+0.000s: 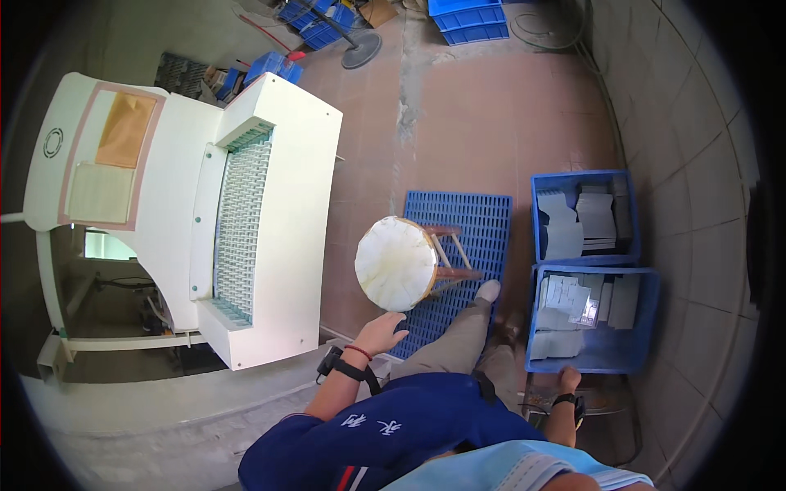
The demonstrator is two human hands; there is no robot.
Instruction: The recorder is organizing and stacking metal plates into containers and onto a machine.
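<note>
My left hand reaches toward the near edge of a round stool, thumb apart from the fingers, with nothing seen in it. The stool has a whitish covered seat and brown wooden legs, standing partly over a blue slatted plastic mat. My right hand is low at the near rim of a blue crate; its fingers look curled, and whatever they might hold is hidden. Stacks of flat whitish pieces lie in that crate, one catching a bright glare.
A second blue crate with stacked pale pieces stands just beyond the first, along the tiled wall. To the left is a large white machine with a bed of rollers. Farther off are blue bins and a round-based stand.
</note>
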